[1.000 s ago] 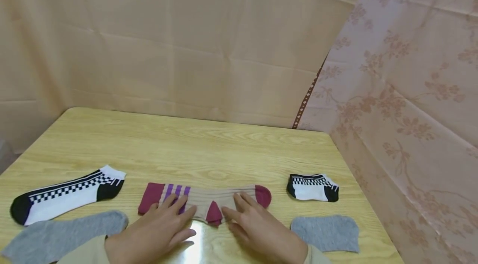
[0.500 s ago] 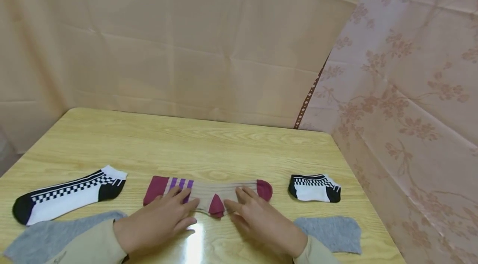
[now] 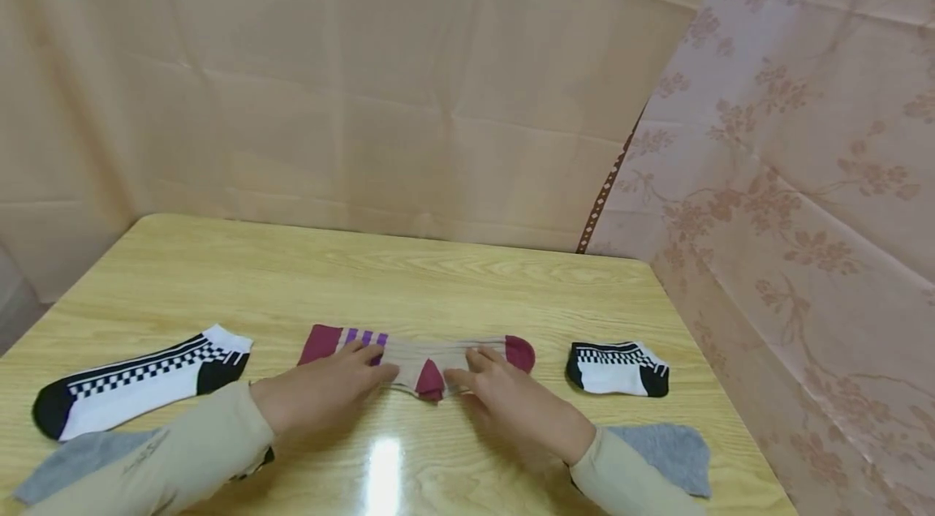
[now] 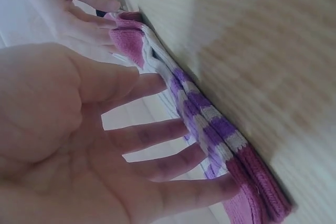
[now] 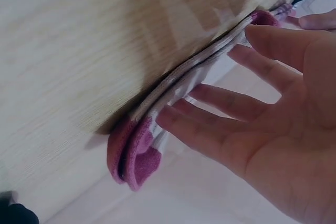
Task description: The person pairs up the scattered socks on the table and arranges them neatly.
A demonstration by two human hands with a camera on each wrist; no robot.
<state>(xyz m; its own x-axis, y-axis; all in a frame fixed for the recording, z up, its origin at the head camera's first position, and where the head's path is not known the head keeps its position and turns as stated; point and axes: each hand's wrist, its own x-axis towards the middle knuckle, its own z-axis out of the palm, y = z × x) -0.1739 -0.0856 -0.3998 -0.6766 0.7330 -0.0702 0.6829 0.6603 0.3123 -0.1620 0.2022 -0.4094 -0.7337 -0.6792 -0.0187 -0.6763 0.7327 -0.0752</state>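
A pair of beige socks [image 3: 416,355] with maroon cuffs, heels and toes lies flat across the table, one stacked on the other. Purple stripes run near the cuffs. My left hand [image 3: 321,386] rests its spread fingertips on the striped cuff end; the left wrist view shows both layers of the socks [image 4: 207,121] under the fingers. Toward the maroon toes, my right hand [image 3: 514,398] touches the beige part with straight fingers. In the right wrist view the two toes of the socks [image 5: 134,153] stick out past that hand [image 5: 273,124]. The maroon heel points toward me between the hands.
On the left of the wooden table [image 3: 365,273] lie a black-and-white checkered sock [image 3: 146,382] and a grey sock [image 3: 88,459], partly under my left sleeve. A smaller checkered sock [image 3: 617,368] and another grey sock [image 3: 668,455] lie on the right. Curtains [image 3: 365,94] hang behind.
Both hands have slid the pair of beige socks away from me and slightly to the right, fingers staying on the fabric. The other socks keep their places.
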